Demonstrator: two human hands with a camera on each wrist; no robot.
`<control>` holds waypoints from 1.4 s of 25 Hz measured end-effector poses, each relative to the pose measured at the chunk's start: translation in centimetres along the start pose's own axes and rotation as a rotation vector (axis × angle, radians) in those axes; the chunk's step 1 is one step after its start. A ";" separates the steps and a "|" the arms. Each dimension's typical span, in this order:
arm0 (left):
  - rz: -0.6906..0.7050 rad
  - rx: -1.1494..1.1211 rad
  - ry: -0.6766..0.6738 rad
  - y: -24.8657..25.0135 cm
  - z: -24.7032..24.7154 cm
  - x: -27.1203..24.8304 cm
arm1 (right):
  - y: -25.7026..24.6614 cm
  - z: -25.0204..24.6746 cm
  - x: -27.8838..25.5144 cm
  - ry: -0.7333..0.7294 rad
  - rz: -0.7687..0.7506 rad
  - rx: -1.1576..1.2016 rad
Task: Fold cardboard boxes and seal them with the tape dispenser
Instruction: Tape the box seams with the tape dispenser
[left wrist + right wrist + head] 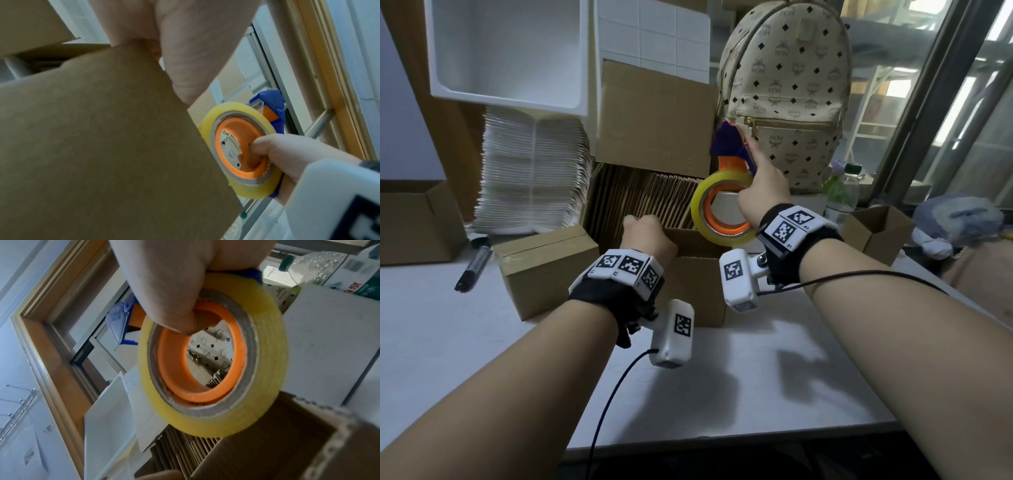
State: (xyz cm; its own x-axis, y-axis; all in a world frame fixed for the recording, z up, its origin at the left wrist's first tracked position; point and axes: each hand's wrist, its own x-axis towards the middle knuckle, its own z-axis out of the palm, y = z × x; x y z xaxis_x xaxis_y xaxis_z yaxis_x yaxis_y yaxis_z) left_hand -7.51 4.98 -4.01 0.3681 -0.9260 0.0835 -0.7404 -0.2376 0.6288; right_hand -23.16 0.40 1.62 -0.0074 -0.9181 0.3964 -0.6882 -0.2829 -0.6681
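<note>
Closest to me, the open cardboard box (698, 274) sits on the white table (482, 329); my left hand (649, 236) clutches its far rim, stiff but light. Just beyond, my right hand (763, 192) grips the tape dispenser (726, 205), thumb hooked through the orange core. Light plastic; the tape's slick.

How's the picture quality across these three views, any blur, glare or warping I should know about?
Head view: sharp, edges bowed by the wide lens, bright window at right, soft arm shadows on the table. Left wrist view: the cardboard box fills the frame, close and soft; the tape dispenser is clearer. Right wrist view: tilted; tape roll fairly sharp, box rim in the corner blurred, window side washed pale.
</note>
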 end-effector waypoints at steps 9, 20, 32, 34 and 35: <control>0.102 0.331 -0.116 1.4 0.0 0.9 | -0.5 -0.3 -0.8 0.001 0.021 0.021; 0.246 0.467 -0.143 1.8 0.0 -1.4 | -0.7 -0.8 -1.4 0.021 0.060 0.048; 0.733 0.544 -0.285 2.3 2.4 -3.5 | 0.7 -2.5 -1.1 0.017 0.090 0.033; 0.749 0.528 -0.283 2.5 2.5 -3.6 | 0.6 -2.4 -1.2 0.012 0.060 0.026; 0.754 0.523 -0.286 2.6 2.4 -3.5 | 0.5 -2.3 -1.2 0.017 0.048 0.019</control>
State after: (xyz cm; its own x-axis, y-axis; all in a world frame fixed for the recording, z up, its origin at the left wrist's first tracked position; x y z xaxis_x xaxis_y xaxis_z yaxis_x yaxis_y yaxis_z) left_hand -12.12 6.91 -4.54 -0.4074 -0.9088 0.0896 -0.9090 0.4130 0.0562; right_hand -25.19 2.03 2.24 -0.0528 -0.9259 0.3741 -0.6728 -0.2438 -0.6985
